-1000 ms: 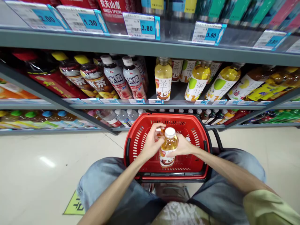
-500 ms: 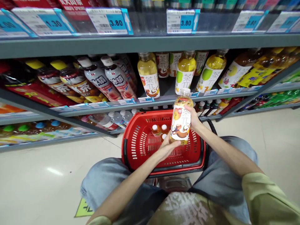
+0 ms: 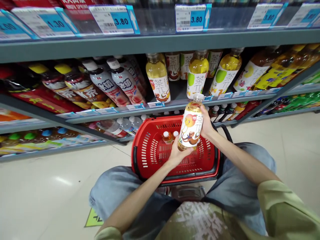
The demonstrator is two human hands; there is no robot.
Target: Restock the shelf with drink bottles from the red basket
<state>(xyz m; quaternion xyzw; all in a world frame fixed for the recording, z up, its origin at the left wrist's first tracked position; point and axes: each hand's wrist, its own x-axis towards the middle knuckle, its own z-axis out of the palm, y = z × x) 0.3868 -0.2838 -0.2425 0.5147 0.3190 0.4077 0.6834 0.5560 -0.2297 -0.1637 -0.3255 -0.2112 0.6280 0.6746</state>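
Note:
A tea bottle [image 3: 191,125] with amber liquid, a white cap and a white peach label is held tilted above a red shopping basket [image 3: 147,146]. My right hand [image 3: 207,123] wraps its upper side. My left hand [image 3: 178,154] cups its bottom from below. Two small bottles [image 3: 169,136] with white caps stand inside the basket. The basket rests on the floor between my knees, in front of the drinks shelf.
A grey shelf [image 3: 160,106] holds rows of tea bottles; an empty slot [image 3: 178,90] lies between two yellow tea bottles. Price tags reading 3.80 hang above. Lower shelves hold more bottles. Pale tiled floor spreads left and right, with a yellow floor sticker [image 3: 93,218].
The bottle rose out of the basket and toward the shelf, now held higher and tilted. My left hand slid from its neck to its base. The view shifted slightly.

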